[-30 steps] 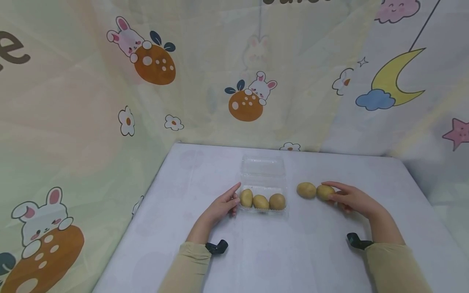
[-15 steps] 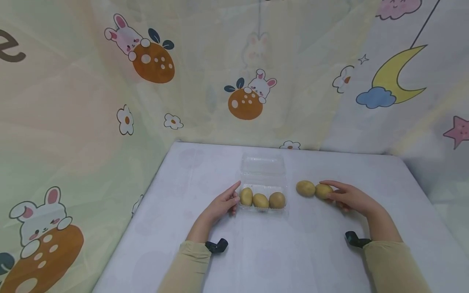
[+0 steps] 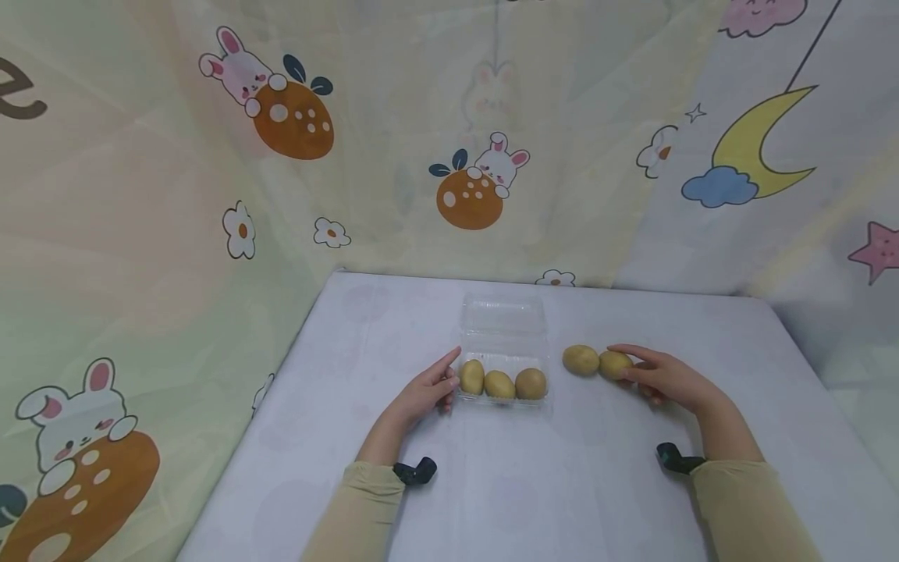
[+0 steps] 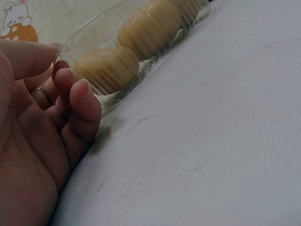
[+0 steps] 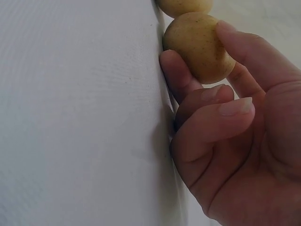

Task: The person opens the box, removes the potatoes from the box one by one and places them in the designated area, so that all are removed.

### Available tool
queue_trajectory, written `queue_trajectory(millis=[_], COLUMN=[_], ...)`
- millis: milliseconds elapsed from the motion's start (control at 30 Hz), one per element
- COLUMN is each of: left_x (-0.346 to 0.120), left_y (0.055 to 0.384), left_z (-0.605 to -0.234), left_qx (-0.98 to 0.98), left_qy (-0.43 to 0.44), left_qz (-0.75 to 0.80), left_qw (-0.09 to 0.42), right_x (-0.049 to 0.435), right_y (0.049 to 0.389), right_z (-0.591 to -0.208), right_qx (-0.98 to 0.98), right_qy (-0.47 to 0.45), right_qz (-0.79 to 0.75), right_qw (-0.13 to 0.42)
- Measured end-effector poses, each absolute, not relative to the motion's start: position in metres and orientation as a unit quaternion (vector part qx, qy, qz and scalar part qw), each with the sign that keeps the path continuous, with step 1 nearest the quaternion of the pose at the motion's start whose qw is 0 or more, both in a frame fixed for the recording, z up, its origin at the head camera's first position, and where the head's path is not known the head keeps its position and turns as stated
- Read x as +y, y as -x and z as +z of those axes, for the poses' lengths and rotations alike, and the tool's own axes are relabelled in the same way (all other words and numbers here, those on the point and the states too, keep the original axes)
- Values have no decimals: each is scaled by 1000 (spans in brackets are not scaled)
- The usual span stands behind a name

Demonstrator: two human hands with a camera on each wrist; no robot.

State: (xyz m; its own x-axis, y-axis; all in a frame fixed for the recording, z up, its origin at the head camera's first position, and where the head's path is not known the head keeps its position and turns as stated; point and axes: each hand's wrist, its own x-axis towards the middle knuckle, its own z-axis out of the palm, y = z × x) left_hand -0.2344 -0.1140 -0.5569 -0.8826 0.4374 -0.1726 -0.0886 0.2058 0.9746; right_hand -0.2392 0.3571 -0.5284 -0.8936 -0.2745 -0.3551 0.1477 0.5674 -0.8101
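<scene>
1. white tabletop (image 3: 534, 492), cartoon backdrop (image 3: 386, 156) behind.
2. right hand (image 3: 667, 380) pinches a potato (image 3: 613, 364) touching a second potato (image 3: 580, 361), right of the clear box (image 3: 503, 364).
3. left hand (image 3: 421, 396) touches the box's left end; we can't tell if it grips.

Potatoes (image 3: 499, 385) by the left hand (image 3: 424, 396): dull yellow, the one farthest from it browner; potato (image 3: 612, 364) in the right hand (image 3: 676, 382): yellow with fine dark specks. Box (image 3: 503, 317) beside the left hand: clear, ribbed. Cloth (image 3: 492, 484) under both hands: white with faint grey dots. Sleeves (image 3: 365, 511) behind the hands: plain khaki. Backdrop (image 3: 379, 117) beyond the hands: cream and pale green, printed with white rabbits (image 3: 497, 165), white-spotted brown fruits (image 3: 289, 129), a yellow moon (image 3: 740, 140), blue cloud (image 3: 719, 188) and pink star (image 3: 878, 251).
</scene>
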Motion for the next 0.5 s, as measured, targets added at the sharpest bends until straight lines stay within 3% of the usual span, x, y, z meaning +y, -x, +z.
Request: queue_trajectory(millis=[500], left_x=[-113], left_y=[234], left_z=[-555], left_qx=[751], left_qy=[-116], left_qz=[614], left_qw=[213], right_x=[356], right_y=[236], right_z=[-529], right_qx=[860], right_qy=[31], right_qz=[-458], right_qw=[222])
